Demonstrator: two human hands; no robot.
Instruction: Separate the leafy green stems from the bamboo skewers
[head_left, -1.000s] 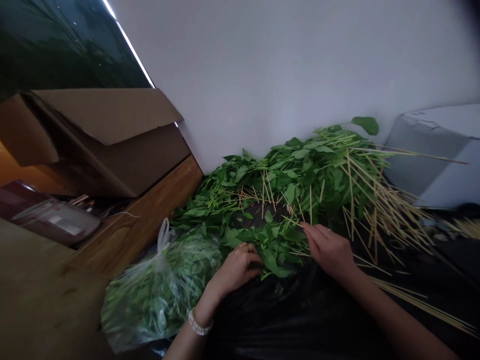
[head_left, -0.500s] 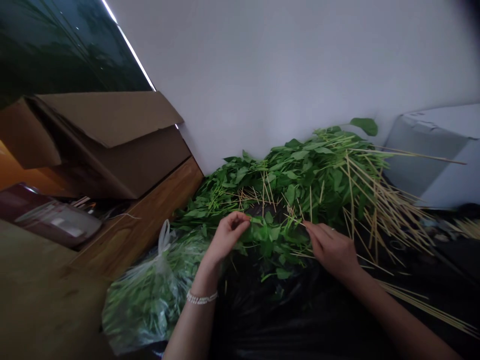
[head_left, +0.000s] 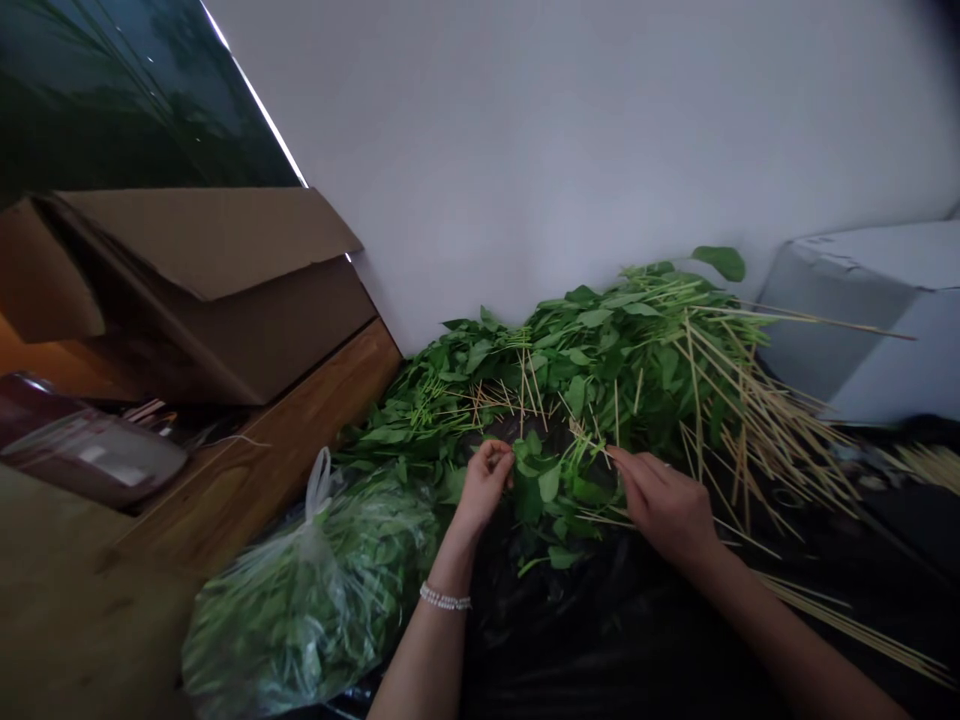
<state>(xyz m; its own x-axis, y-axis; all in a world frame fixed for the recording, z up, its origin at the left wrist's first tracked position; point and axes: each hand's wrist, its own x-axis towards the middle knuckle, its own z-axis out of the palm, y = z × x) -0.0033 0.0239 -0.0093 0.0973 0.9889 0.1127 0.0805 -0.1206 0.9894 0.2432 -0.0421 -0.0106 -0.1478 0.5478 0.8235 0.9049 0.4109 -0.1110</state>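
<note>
A big heap of green leafy sprigs lies against the white wall on a black plastic sheet. My left hand, with a bead bracelet on the wrist, pinches a leafy sprig lifted off the sheet. My right hand is closed on the other end of the same small bunch, beside thin pale stems. Bare straw-coloured stalks fan out to the right of the heap.
A clear plastic bag full of leaves lies at lower left. A wooden ledge carries an open cardboard box. A grey-white box stands at the right against the wall.
My left hand rose from the leaves on the sheet, pinching a sprig, and now holds it close to my right hand. My right hand stayed almost still.
</note>
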